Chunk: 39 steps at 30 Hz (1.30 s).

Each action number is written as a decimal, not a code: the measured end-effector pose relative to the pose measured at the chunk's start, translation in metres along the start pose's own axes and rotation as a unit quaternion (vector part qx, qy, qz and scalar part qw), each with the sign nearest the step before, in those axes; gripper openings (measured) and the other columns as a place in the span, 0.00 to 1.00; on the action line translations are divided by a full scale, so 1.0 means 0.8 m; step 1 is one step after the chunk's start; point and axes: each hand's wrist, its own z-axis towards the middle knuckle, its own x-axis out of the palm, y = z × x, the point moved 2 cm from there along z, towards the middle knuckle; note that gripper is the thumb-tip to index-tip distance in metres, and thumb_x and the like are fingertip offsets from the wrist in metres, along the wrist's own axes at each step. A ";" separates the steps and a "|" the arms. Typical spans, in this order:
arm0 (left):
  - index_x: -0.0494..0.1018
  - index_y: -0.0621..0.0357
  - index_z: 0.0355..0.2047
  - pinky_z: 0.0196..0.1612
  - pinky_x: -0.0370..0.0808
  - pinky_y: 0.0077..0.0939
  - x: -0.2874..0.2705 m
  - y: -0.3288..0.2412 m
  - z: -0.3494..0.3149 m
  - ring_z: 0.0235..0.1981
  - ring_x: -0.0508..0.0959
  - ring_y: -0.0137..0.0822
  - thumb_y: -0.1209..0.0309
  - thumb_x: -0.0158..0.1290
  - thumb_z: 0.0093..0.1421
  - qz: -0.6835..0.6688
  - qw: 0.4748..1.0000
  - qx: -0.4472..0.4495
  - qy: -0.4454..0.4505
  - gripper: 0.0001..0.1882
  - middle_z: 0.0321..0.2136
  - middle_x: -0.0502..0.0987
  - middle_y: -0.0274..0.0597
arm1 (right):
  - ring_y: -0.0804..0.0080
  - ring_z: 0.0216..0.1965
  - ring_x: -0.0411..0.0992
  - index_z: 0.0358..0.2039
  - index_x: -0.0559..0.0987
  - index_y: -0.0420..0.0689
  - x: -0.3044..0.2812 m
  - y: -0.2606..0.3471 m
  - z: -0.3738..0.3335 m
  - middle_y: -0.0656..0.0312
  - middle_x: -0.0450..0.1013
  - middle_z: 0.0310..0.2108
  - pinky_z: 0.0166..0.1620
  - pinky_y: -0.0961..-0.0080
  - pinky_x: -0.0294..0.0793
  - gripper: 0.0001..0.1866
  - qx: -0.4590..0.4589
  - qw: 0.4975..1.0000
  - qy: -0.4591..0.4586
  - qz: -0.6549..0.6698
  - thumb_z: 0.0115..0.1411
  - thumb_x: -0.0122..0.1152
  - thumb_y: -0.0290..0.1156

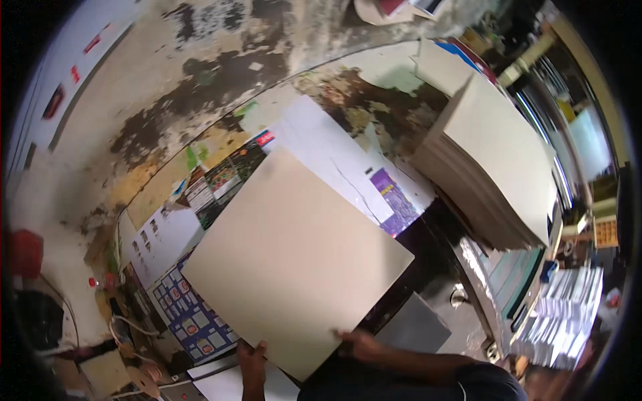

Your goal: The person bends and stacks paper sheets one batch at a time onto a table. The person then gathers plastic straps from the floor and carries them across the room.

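A large cream sheet of board [294, 247] fills the middle of the view, set at a slant with one corner toward me. My left hand [252, 361] is closed on its near left edge, with the thumb on top. On the near right edge, my right hand [358, 344] grips the same sheet, its thumb on the upper face. The fingers of both hands are partly hidden under the board. Beneath and beyond it lie white paper [314, 134], a purple printed sheet [396, 200] and a blue printed sheet [187, 317].
To the right, a tall stack of cream boards [495, 154] stands on a greenish surface [511, 274]. Stacked white paper [562, 317] sits farther right. A grey flat piece [414, 326] lies by my right forearm. A stained wall [207, 80] rises behind; cables [130, 327] hang at the left.
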 end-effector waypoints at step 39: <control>0.71 0.63 0.45 0.52 0.66 0.47 -0.228 0.627 -0.438 0.49 0.68 0.55 0.69 0.59 0.55 0.319 0.853 0.117 -0.397 0.19 0.42 0.72 0.54 | 0.73 0.27 0.76 0.36 0.82 0.44 -0.433 -0.402 -0.013 0.59 0.78 0.27 0.33 0.72 0.75 0.14 -0.159 0.696 -0.078 -0.695 0.57 0.60 0.40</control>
